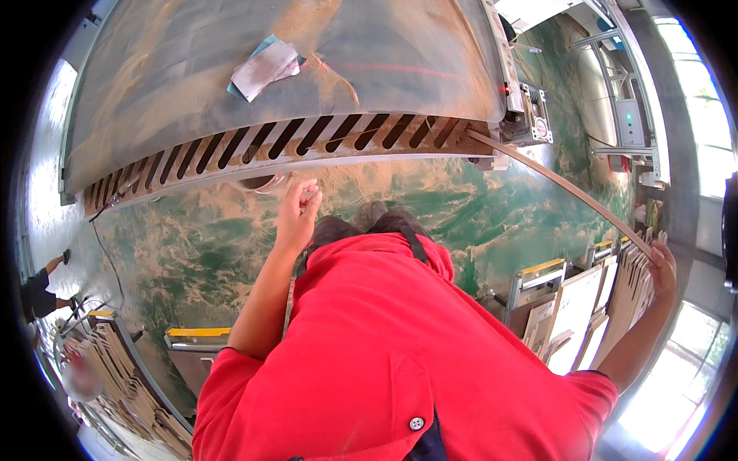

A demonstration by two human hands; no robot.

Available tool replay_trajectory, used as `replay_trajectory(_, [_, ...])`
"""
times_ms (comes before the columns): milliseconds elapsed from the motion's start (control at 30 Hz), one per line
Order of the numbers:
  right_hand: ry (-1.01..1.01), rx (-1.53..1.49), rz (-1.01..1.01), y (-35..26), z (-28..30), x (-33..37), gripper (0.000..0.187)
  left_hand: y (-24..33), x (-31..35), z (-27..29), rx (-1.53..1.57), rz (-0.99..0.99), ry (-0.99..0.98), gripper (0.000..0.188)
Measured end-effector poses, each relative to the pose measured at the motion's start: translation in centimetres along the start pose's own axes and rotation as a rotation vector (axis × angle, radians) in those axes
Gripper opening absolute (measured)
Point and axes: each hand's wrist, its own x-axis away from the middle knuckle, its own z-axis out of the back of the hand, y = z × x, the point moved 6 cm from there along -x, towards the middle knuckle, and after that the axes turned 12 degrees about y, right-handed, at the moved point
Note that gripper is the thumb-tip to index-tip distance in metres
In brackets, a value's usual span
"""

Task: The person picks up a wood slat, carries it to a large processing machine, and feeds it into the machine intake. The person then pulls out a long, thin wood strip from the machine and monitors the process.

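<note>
Out to the right, my right hand [662, 269] is closed around the near end of a long, thin brown strip [565, 183]. The strip slopes up and leftward, and its far end rests at the right end of a slotted, dusty metal edge [307, 138] of the machine table. My left hand [300, 206] is raised just in front of that slotted edge, apart from it. Its fingers are curled in, and I see nothing in them. On the dusty grey table top [192, 77] lies a small stack of pale and blue sheets [265, 69], with a red light line to its right.
Racks of upright boards stand at my right [592, 300] and left [127, 376]. The green floor [500, 215] is strewn with sawdust. A cable [111, 261] trails at the left, where another person [38, 292] is partly seen. A metal-framed machine [626, 115] stands far right.
</note>
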Motion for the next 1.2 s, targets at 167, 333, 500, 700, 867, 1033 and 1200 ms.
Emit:
replay_trajectory(167, [0.273,-0.607,0.010,7.4,1.2,-3.8,0.029,0.9,0.2,-0.9,-0.004,0.039,0.035,0.030])
replay_trajectory(333, [0.592,-0.876,-0.049,17.4,-0.3,-9.8,0.033,2.0,0.9,-3.8,-0.020,0.071,0.100,0.030])
replay_trajectory(500, [0.616,-0.814,0.069,15.6,-2.6,-11.7,0.027,3.3,1.8,-9.4,-0.072,0.058,0.027,0.028])
replay_trajectory(700, [0.647,-0.699,0.079,13.4,-6.6,-18.2,0.019,5.7,3.4,-16.1,-0.073,0.069,-0.048,0.027])
replay_trajectory(867, [0.622,-0.716,0.102,12.1,-8.4,-18.6,0.017,6.1,5.0,-18.6,-0.106,0.088,-0.091,0.027])
replay_trajectory(1033, [0.790,-0.888,0.234,8.3,-2.2,-16.0,0.015,6.4,5.4,-19.5,-0.134,0.083,-0.105,0.027])
replay_trajectory(1200, [1.099,-0.793,0.337,7.6,-5.9,-9.8,0.022,6.4,5.1,-20.2,-0.136,0.100,-0.094,0.027])
